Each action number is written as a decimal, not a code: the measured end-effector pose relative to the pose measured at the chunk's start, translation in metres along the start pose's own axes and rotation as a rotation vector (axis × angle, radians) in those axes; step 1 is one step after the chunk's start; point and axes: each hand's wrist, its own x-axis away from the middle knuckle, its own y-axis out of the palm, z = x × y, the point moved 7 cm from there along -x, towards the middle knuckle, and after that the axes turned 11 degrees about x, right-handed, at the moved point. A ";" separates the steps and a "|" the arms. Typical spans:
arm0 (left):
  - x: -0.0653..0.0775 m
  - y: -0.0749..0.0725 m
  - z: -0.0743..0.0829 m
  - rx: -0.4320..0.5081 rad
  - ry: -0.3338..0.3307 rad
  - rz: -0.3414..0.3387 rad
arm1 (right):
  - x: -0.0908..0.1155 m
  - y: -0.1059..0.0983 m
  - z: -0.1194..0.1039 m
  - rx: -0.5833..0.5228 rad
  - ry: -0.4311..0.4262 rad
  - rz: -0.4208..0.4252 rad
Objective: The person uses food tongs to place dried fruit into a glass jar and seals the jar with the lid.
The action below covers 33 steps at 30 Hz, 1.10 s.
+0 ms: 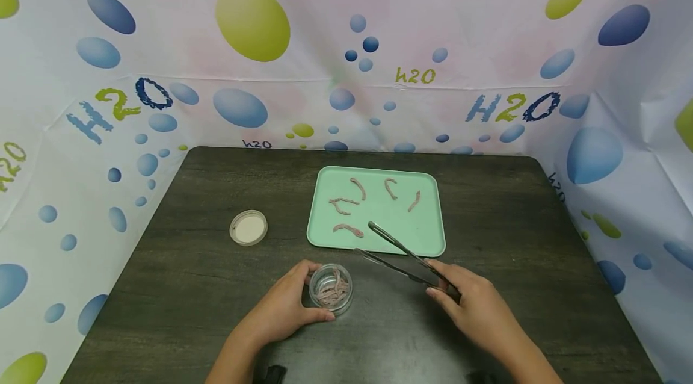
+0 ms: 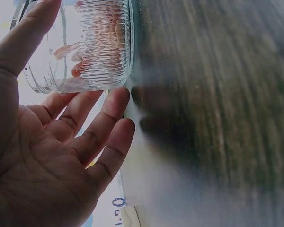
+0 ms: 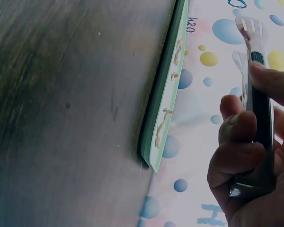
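In the head view my left hand [image 1: 286, 306] holds a small open glass jar [image 1: 331, 289], thumb on its near side and fingers on the far side. Pinkish worm-like strips [image 2: 104, 38] lie inside its ribbed wall, seen in the left wrist view. My right hand [image 1: 476, 306] grips metal tongs [image 1: 403, 247] near their joined end, with both arms spread apart. Nothing shows between the tips, one of which is fork-shaped in the right wrist view. The tips point toward a mint-green tray [image 1: 400, 230], one overlapping its near edge. Several similar strips [image 1: 348, 229] lie spread on the tray.
A round pale lid [image 1: 248, 227] lies on the dark wood-grain table [image 1: 216, 294], left of the tray. A white sheet [image 1: 314, 29] with blue and green bubbles hangs behind the table and along both sides.
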 end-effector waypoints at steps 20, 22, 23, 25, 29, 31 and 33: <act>-0.001 0.001 0.000 0.023 0.010 -0.024 | -0.023 0.011 0.008 0.069 0.073 -0.004; -0.001 0.002 0.000 0.028 0.012 -0.029 | -0.024 0.014 0.010 0.072 0.082 -0.030; 0.000 0.002 0.000 0.028 0.012 -0.030 | -0.024 0.016 0.010 0.072 0.085 -0.044; 0.001 0.002 -0.001 0.030 0.008 -0.032 | -0.024 0.020 0.010 0.073 0.090 -0.069; 0.004 0.002 -0.002 0.027 0.009 -0.026 | -0.025 0.028 0.007 0.079 0.090 -0.098; 0.003 0.001 -0.002 0.029 0.013 -0.019 | -0.028 0.029 0.006 0.085 0.086 -0.098; 0.002 0.000 -0.002 0.032 0.014 -0.010 | -0.032 0.029 0.004 0.091 0.078 -0.093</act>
